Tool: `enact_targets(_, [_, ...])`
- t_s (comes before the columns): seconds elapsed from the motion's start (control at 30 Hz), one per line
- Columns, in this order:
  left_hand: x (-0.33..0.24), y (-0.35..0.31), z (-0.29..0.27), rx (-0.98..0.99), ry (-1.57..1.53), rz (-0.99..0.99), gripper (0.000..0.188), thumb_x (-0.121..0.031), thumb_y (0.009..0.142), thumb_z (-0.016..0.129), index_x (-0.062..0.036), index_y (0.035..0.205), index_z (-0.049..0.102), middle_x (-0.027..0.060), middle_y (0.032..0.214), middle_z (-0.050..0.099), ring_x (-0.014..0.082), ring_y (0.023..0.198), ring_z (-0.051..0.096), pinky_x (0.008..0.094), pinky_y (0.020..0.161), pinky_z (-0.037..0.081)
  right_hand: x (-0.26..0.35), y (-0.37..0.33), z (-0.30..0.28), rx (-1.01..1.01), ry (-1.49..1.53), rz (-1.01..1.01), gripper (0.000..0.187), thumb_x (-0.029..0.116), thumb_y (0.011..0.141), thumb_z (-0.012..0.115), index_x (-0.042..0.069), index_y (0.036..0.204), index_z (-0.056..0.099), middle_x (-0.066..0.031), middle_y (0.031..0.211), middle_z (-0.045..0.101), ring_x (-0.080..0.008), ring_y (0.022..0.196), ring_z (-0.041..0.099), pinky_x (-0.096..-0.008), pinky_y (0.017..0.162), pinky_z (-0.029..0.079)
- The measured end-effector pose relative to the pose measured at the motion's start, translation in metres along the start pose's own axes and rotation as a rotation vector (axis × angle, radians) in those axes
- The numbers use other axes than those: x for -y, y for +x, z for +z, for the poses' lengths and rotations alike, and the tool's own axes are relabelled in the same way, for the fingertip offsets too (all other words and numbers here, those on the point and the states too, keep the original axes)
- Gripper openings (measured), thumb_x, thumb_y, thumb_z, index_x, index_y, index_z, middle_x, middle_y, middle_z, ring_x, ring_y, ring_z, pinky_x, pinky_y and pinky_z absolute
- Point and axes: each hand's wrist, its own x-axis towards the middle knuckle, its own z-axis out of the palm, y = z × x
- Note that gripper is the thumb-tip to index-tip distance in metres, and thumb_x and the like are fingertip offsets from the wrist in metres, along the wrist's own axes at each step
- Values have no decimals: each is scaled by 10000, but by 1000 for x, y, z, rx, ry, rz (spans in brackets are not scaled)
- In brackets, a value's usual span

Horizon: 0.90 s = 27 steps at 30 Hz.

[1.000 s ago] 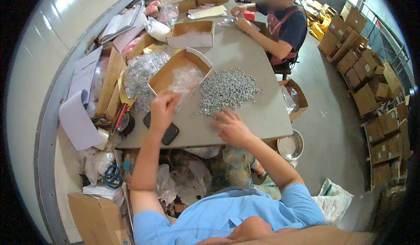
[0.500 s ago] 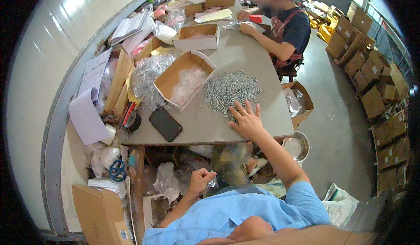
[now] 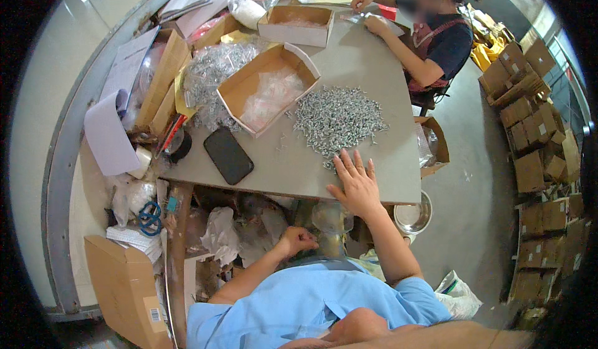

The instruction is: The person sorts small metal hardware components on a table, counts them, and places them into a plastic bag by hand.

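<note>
A heap of small silver screws (image 3: 339, 118) lies spread on the grey table (image 3: 380, 181). My right hand (image 3: 358, 184) rests palm down at the heap's near edge, its fingers stretched out and the tips touching the nearest screws. Below the table's front edge, close to my body, my left hand (image 3: 298, 241) is closed. Clear plastic, apparently a small bag (image 3: 331, 217), shows beside its fingertips; just where it is gripped is hard to see. Left of the heap stands an open cardboard box (image 3: 305, 66) with clear plastic bags (image 3: 271, 97) inside.
A black phone (image 3: 228, 156) lies near the front edge. Bagged screws (image 3: 218, 69), papers (image 3: 128, 69) and another box (image 3: 293, 34) crowd the left and back. A co-worker (image 3: 439, 50) sits at the far right. A metal bowl (image 3: 414, 215) stands below the right corner.
My right hand has drawn slightly toward me, off the heap's near side to its edge. My left hand has moved a little up and right. The whole view has shifted.
</note>
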Motion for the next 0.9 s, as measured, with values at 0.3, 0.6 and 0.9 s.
enact_targets(0.3, [-47,24,35,224,-234,-155,369,-242,806,714,-1,1064,605,53,975,647,145,918,582,286,827,459,-28,-26,-9,-244,472,129,636,108,672,750,67,1255,501,-142,1236,493,-348,1140,455,-430,984,383])
enact_targets(0.6, [-15,47,44,178,-112,-180,630,-350,743,753,-17,1223,518,154,1152,574,239,1042,545,353,901,439,-19,6,-7,-184,436,111,441,91,688,701,81,1112,580,-133,1100,523,-337,1055,490,-398,892,425])
enact_targets(0.9, [-12,51,52,49,-39,-117,483,-290,744,725,-29,1122,577,146,1075,613,248,973,583,366,855,472,-6,5,-2,-145,413,41,302,97,688,706,58,972,613,-122,981,534,-316,949,514,-388,814,443])
